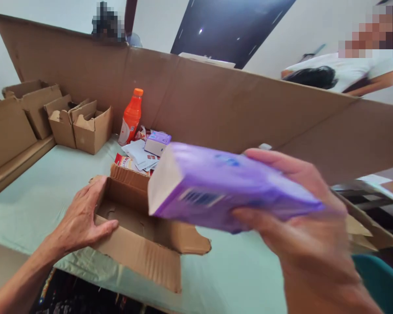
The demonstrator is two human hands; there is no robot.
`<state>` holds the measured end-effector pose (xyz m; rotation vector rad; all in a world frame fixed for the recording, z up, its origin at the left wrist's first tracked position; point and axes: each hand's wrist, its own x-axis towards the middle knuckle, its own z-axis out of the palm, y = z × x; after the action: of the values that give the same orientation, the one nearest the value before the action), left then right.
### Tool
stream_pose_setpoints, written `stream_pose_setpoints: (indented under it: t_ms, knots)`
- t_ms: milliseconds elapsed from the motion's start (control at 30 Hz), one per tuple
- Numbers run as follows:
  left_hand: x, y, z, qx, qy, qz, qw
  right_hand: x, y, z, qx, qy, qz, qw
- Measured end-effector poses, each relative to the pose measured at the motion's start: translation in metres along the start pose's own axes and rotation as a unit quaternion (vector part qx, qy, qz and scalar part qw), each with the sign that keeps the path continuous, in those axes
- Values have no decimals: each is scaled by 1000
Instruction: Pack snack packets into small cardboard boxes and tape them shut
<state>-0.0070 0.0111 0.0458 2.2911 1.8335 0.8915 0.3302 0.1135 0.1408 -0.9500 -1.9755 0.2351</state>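
Observation:
A purple pack of tissues [212,187] with a barcode on its side is gripped in my right hand [301,205], thumb below and fingers over the top. It hangs above the right part of an open cardboard box [127,218], hiding some of it. The visible inside of the box holds nothing, and its flaps spread outward. My left hand [81,213] grips the left end of the box, with the thumb over the near edge. Behind the box lie a smaller purple tissue pack [157,143], white paper packets [139,152] and a red-and-white packet [126,161].
An orange bottle [131,117] stands against the cardboard partition [196,96]. Small open boxes [93,128] and larger cartons [11,131] line the left side of the pale green tabletop [29,192]. Two other people are beyond the partition. A teal chair [380,279] is at lower right.

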Motion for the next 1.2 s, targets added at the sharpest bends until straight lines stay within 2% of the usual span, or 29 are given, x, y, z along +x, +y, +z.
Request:
stream_pose_setpoints:
  t_ms: [67,133,200,300,367,433,533,633,733,800,900,967,1067,1200]
  knots:
    - [-2,-2,2,-5,8,6,1000,-1,-32,5,-41,-77,-58,994]
    - [-4,-4,3,-12,14,17,1000,4,-53,26,-85,-191,-84,974]
    - [-6,-7,3,-25,13,27,999,11,-65,56,-152,-308,-85,935]
    - [-8,-8,3,-43,8,37,998,20,-74,104,-220,-429,-91,872]
    - [-9,-8,3,-50,3,37,998,22,-78,130,-232,-466,-110,847]
    - [-9,-8,2,-52,-8,30,998,21,-82,150,-233,-485,-123,834]
    - [-9,-7,1,-46,-21,27,998,22,-81,161,-210,-508,-107,828]
    - [-8,-8,0,-43,-18,32,998,25,-72,148,-138,-508,-74,847]
    - [-8,-10,0,-30,-14,45,998,27,-61,116,-60,-461,-58,884]
    - [-8,-11,1,-7,-6,60,998,29,-52,91,-30,-396,-41,917]
    - [-8,-12,3,24,11,77,997,40,-30,62,-31,-255,7,967]
    - [-8,-13,4,39,20,87,995,53,-4,54,-63,-181,49,980]
    - [-8,-15,5,63,27,101,992,80,48,61,-140,-160,97,972]
    - [-11,-17,10,84,46,118,988,120,112,103,-223,-208,97,947]
